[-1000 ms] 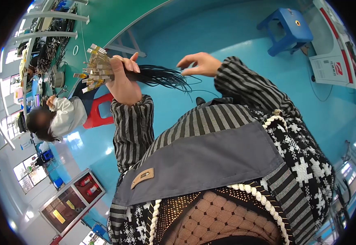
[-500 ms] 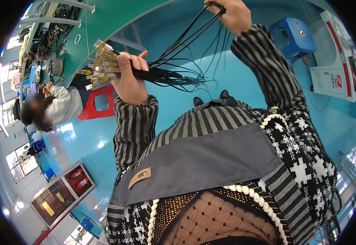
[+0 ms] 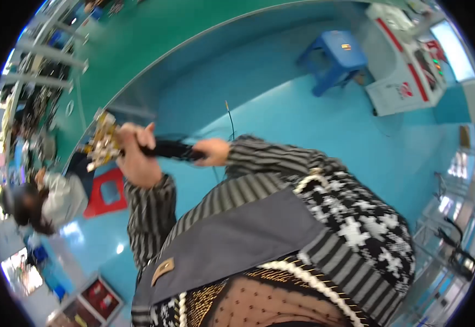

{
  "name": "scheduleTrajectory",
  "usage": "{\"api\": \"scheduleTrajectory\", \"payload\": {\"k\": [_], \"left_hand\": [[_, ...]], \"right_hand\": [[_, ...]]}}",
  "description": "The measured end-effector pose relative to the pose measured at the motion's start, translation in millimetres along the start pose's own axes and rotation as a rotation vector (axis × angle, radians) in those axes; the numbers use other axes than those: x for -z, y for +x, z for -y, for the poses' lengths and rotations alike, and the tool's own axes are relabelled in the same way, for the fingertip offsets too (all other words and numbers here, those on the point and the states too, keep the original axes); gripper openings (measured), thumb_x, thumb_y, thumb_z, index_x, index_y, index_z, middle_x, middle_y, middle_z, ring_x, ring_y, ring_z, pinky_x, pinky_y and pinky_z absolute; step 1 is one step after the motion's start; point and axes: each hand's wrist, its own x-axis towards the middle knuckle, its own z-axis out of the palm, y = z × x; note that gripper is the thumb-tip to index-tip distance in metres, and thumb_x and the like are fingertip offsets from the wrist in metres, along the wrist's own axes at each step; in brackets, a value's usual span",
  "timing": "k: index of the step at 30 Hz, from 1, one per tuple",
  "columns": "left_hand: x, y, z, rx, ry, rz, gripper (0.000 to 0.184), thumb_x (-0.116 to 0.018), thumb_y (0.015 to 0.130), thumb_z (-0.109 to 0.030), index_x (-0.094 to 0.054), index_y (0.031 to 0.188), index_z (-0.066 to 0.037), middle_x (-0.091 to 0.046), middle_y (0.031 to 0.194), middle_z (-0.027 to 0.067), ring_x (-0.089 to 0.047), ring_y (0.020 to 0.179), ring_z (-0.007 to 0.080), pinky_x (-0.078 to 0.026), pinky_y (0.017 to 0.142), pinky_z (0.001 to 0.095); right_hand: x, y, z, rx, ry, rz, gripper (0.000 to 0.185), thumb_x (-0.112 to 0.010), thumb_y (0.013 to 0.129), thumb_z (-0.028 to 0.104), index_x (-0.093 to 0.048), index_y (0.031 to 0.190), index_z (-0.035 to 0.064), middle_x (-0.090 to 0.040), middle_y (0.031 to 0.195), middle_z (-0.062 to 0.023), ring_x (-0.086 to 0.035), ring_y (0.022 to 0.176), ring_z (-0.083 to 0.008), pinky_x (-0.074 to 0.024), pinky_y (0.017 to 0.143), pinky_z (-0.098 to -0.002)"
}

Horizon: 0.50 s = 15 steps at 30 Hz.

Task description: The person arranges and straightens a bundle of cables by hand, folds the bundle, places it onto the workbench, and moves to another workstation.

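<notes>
Since the head cam's the only view & it's blurred, fine detail's limited. Cable bundle (image 3: 166,148) is held up in front of the torso (image 3: 237,226), over the floor (image 3: 303,117), near the edge of the green bench (image 3: 139,43). L hand (image 3: 140,164) has its grip closed round it right behind the connectors (image 3: 105,140); R hand (image 3: 214,151) looks closed round the black lengths farther along, no gap visible, tho exact finger positions can't be told b/c of blur.

Risks, as I judge: if L hand's grip slackens, connectors could slip out of line or drop; if R hand pulls too hard, black lengths might strain where they meet the connectors. Stray strand (image 3: 230,120) stands apart beyond R sleeve (image 3: 275,155), could snag or tangle; can't tell if it joins the bundle.

Direction: long axis runs approx. crosswise to the body, connector end pointing left & slightly away from the torso, black lengths running to R hand. True tilt vs. floor: can't tell.
</notes>
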Motion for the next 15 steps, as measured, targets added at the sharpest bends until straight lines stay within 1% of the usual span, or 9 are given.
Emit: {"api": "scheduleTrajectory", "payload": {"k": [3, 7, 9, 10, 11, 12, 13, 14, 15], "left_hand": [[-0.8, 0.2, -3.5, 0.037, 0.026, -0.024, 0.026, -0.045, 0.088, -0.028, -0.042, 0.070, -0.010, -0.038, 0.056, -0.0018, -0.038, 0.049, 0.0094, -0.039, 0.077, 0.0331], [4.7, 17.2, -5.2, -0.009, 0.003, 0.076, 0.026, -0.045, 0.088, -0.028, -0.042, 0.070, -0.010, -0.038, 0.056, -0.0017, -0.038, 0.048, 0.0095, -0.038, 0.076, 0.0326], [14.9, 35.7, -12.3, -0.025, 0.000, 0.088, 0.025, -0.045, 0.087, -0.028, -0.042, 0.070, -0.010, -0.038, 0.055, -0.0016, -0.038, 0.047, 0.0098, -0.038, 0.075, 0.0323], [21.8, 44.6, -15.6, -0.034, -0.003, 0.068, 0.025, -0.045, 0.087, -0.028, -0.042, 0.070, -0.010, -0.038, 0.054, -0.0015, -0.037, 0.046, 0.0099, -0.038, 0.075, 0.0321], [26.3, 51.8, -16.3, -0.095, -0.028, 0.040, 0.025, -0.045, 0.087, -0.028, -0.042, 0.070, -0.010, -0.038, 0.054, -0.0015, -0.037, 0.046, 0.0099, -0.038, 0.075, 0.0321], [27.9, 47.6, -16.8, -0.056, 0.027, 0.029, 0.025, -0.045, 0.087, -0.027, -0.042, 0.070, -0.009, -0.038, 0.054, -0.0012, -0.038, 0.046, 0.0101, -0.038, 0.074, 0.0316], [33.2, 47.0, -17.6, -0.008, 0.088, 0.018, 0.025, -0.044, 0.087, -0.027, -0.041, 0.070, -0.009, -0.038, 0.053, -0.0010, -0.038, 0.045, 0.0102, -0.039, 0.073, 0.0311], [33.5, 41.2, -14.7, 0.024, 0.068, 0.018, 0.023, -0.045, 0.087, -0.024, -0.041, 0.070, -0.009, -0.037, 0.053, -0.0011, -0.037, 0.045, 0.0100, -0.038, 0.072, 0.0284], [32.7, 39.6, -9.4, 0.059, 0.049, 0.026, 0.022, -0.047, 0.087, -0.022, -0.040, 0.070, -0.010, -0.036, 0.052, -0.0013, -0.035, 0.045, 0.0097, -0.037, 0.072, 0.0257]], "right_hand": [[40.3, 4.6, -25.6, 0.245, -0.250, -0.125, 0.014, -0.058, 0.070, 0.017, -0.054, 0.082, 0.0114, -0.055, 0.077, -0.0031, -0.052, 0.067, -0.0206, -0.0448, 0.063, -0.0299], [145.7, 16.1, 18.0, 0.097, -0.698, -0.440, 0.021, -0.061, 0.066, 0.015, -0.057, 0.086, 0.0144, -0.056, 0.080, 0.0022, -0.052, 0.069, -0.0161, -0.0427, 0.063, -0.0276], [160.5, 34.4, 43.1, 0.361, -0.497, -1.056, 0.029, -0.063, 0.059, 0.012, -0.057, 0.087, 0.0130, -0.056, 0.084, 0.0010, -0.051, 0.068, -0.0180, -0.0402, 0.062, -0.0283], [147.3, 44.3, 43.0, 0.405, -0.376, -1.147, 0.031, -0.063, 0.057, 0.010, -0.057, 0.088, 0.0102, -0.056, 0.086, -0.0022, -0.050, 0.069, -0.0197, -0.0403, 0.062, -0.0293], [119.1, 50.2, 26.0, 0.300, 0.001, -0.834, 0.033, -0.064, 0.055, 0.012, -0.055, 0.086, 0.0079, -0.055, 0.084, -0.0033, -0.051, 0.070, -0.0192, -0.0403, 0.063, -0.0299], [85.9, 49.1, 11.1, 0.250, -0.347, -0.534, 0.019, -0.063, 0.063, 0.015, -0.055, 0.078, 0.0071, -0.055, 0.077, -0.0046, -0.052, 0.070, -0.0196, -0.0418, 0.065, -0.0307], [17.8, 54.2, -41.1, 0.329, 0.022, -0.541, 0.015, -0.060, 0.074, 0.021, -0.055, 0.072, 0.0073, -0.054, 0.071, -0.0066, -0.053, 0.069, -0.0204, -0.0434, 0.066, -0.0310], [26.7, 57.4, -33.0, 0.378, -0.005, -0.521, 0.015, -0.060, 0.074, 0.021, -0.055, 0.072, 0.0073, -0.054, 0.071, -0.0066, -0.053, 0.069, -0.0204, -0.0434, 0.066, -0.0310], [48.6, 52.0, -24.7, 0.208, -0.112, -0.379, 0.012, -0.059, 0.074, 0.020, -0.057, 0.075, 0.0086, -0.056, 0.076, -0.0050, -0.054, 0.069, -0.0198, -0.0437, 0.066, -0.0302]]}}
